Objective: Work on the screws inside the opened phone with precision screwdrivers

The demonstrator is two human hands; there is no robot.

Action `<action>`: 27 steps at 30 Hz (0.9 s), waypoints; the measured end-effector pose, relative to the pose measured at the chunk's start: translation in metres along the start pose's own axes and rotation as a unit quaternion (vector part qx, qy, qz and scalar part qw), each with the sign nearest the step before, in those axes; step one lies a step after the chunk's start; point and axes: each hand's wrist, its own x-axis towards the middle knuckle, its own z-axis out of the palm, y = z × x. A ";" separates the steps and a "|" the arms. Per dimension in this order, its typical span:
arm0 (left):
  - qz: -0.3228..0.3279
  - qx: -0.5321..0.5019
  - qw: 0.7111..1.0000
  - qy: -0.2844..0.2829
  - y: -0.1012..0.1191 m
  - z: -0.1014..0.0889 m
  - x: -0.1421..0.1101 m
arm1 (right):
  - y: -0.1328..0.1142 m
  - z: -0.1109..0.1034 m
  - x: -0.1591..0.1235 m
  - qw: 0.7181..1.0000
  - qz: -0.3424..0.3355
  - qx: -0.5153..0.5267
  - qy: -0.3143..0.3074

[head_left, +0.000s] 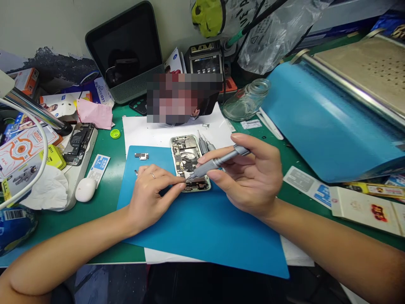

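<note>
An opened smartphone (pixel 187 157) with bare inner parts lies on the blue mat (pixel 202 228). My right hand (pixel 253 177) grips a grey screwdriver (pixel 218 162) slantwise, its tip pointing down at the phone's lower part. My left hand (pixel 155 192), with a ring on one finger, pinches thumb and index together close to that tip, at the phone's lower left edge. Whatever lies between those fingertips is too small to make out. Two more screwdrivers (pixel 204 145) lie beside the phone's right edge, partly behind my right hand. A small metal phone part (pixel 141 156) rests on the mat's left side.
White paper (pixel 139 128) lies partly beneath the mat. A dark-screened tablet (pixel 126 50), a glass jar (pixel 245 101) and a soldering station (pixel 205 61) stand behind. Another opened phone (pixel 77 143) and a white earbud case (pixel 86 189) are at left. A blue-covered machine (pixel 316 126) fills the right.
</note>
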 end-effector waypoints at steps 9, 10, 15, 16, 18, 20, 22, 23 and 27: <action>0.005 -0.001 1.000 -0.001 0.000 0.000 0.000 | 0.001 -0.002 0.000 1.000 0.009 0.009 -0.023; 0.006 -0.002 1.000 -0.002 0.000 0.000 0.000 | 0.001 -0.002 0.000 1.000 0.011 0.012 -0.026; 0.007 -0.012 1.000 -0.007 0.001 0.000 0.000 | 0.001 -0.002 0.001 0.999 0.014 0.032 -0.034; 0.006 -0.013 1.000 -0.009 0.001 0.000 0.000 | 0.001 -0.002 0.001 0.999 0.014 0.034 -0.034; 0.003 -0.014 1.000 -0.013 0.000 0.000 0.000 | 0.001 -0.002 0.001 0.999 0.015 0.037 -0.035; 0.001 -0.016 1.000 -0.014 0.000 0.000 0.000 | 0.002 -0.002 0.001 0.999 0.016 0.036 -0.035; 0.004 -0.020 1.000 -0.011 0.000 0.000 0.000 | 0.002 -0.002 0.000 0.998 0.019 0.037 -0.036; 0.006 -0.022 1.000 -0.010 0.000 0.000 0.000 | 0.002 -0.002 0.000 0.998 0.021 0.037 -0.036; 0.009 -0.030 0.999 -0.010 0.000 0.000 0.000 | 0.001 -0.002 -0.001 0.998 0.023 0.042 -0.034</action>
